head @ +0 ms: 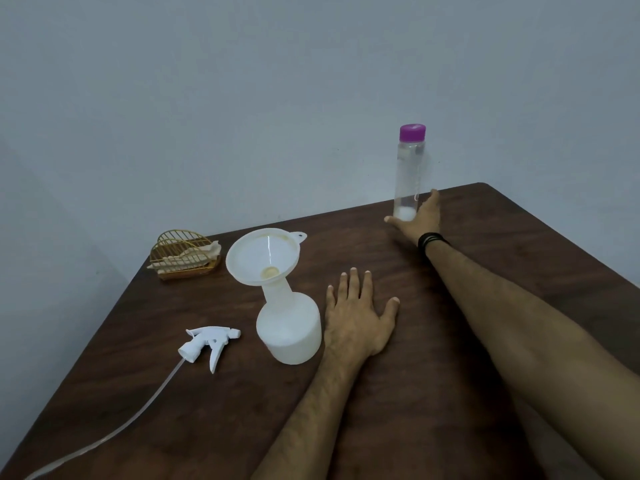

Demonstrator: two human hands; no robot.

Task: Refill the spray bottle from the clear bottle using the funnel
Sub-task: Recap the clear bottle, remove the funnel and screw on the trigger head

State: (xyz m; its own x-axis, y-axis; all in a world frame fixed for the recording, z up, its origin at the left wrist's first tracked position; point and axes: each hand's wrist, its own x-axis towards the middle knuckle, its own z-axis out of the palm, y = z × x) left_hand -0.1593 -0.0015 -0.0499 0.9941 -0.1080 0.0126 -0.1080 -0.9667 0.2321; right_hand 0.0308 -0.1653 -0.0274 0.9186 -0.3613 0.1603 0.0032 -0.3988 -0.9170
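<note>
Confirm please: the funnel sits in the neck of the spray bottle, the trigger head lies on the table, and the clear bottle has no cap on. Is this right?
Not quite. The head view shows the clear bottle with its purple cap on. The rest holds: the funnel sits in the spray bottle neck, and the trigger head lies on the table.

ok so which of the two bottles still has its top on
The clear bottle at the far right, by the right hand: its purple cap is on. The white spray bottle has a funnel in its neck instead.
</note>
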